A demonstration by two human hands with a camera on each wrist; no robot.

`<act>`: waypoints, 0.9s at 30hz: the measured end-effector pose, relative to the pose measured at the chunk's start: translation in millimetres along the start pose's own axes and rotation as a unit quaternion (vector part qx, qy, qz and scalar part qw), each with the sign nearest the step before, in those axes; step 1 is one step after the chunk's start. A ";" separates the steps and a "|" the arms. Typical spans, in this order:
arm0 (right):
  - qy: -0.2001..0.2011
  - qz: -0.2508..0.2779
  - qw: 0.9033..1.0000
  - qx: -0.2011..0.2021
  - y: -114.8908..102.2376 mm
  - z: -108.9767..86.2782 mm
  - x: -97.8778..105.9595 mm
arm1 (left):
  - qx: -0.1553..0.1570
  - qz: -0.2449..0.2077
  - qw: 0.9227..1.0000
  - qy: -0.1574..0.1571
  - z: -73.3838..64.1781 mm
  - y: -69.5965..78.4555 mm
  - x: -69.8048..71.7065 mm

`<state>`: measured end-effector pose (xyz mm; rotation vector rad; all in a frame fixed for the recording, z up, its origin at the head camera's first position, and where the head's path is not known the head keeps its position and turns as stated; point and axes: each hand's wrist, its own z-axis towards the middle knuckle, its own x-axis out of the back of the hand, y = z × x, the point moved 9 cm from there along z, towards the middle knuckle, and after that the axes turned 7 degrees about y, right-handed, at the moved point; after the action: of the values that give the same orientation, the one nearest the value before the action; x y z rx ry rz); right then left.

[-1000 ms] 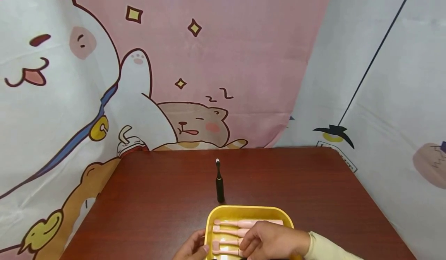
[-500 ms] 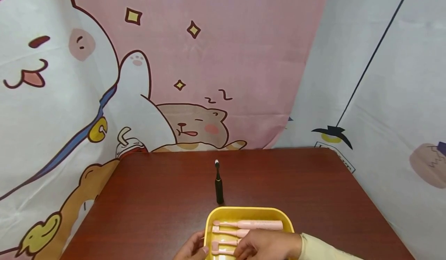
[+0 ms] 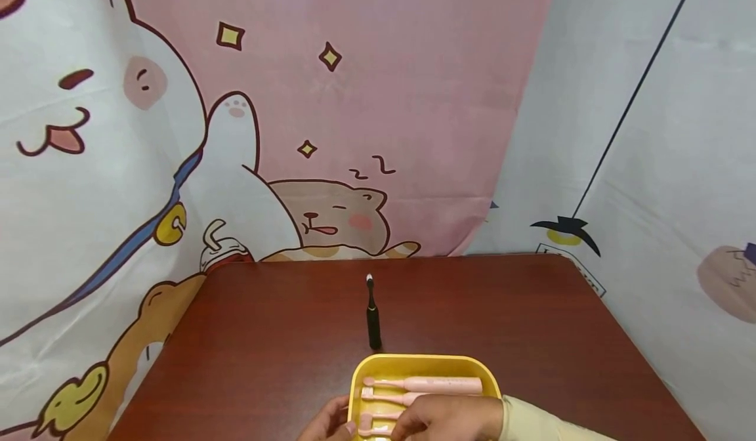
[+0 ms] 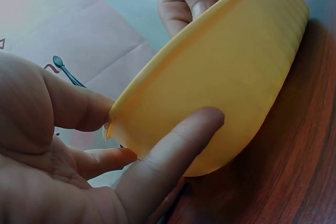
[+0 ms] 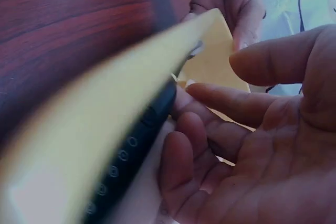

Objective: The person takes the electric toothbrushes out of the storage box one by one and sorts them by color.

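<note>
A yellow tray [image 3: 422, 357] stands at the front of the table. My left hand [image 3: 327, 421] grips its left end, thumb at the rim and fingers along the outer wall in the left wrist view. Several pink electric toothbrushes [image 3: 445, 384] lie side by side in the tray, heads to the left. My right hand [image 3: 443, 418] reaches over them and covers part of some. In the right wrist view a black electric toothbrush [image 5: 123, 156] lies along the near wall inside. The right fingers are loosely bent beside it, the thumb apart from them.
Another black electric toothbrush [image 3: 373, 326] is on the table [image 3: 266, 342] just behind the tray, its head pointing to the far edge. Behind the table hangs a cloth with cartoon animals [image 3: 348, 221].
My right hand has shifted slightly left and toward me over the tray, uncovering more of the rear pink toothbrush. My left hand stays at the tray's left end.
</note>
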<state>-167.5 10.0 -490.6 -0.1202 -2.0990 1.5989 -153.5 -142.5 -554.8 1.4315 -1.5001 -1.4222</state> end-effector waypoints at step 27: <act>-0.141 -0.054 0.988 -0.022 -5.2 -27.1 1.3 | 0.017 -0.006 1.000 0.017 -2.6 1.3 -1.6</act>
<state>-155.8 32.8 -480.2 0.2138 -2.3078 1.5822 -151.1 -142.0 -552.6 1.4794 -1.5025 -1.3782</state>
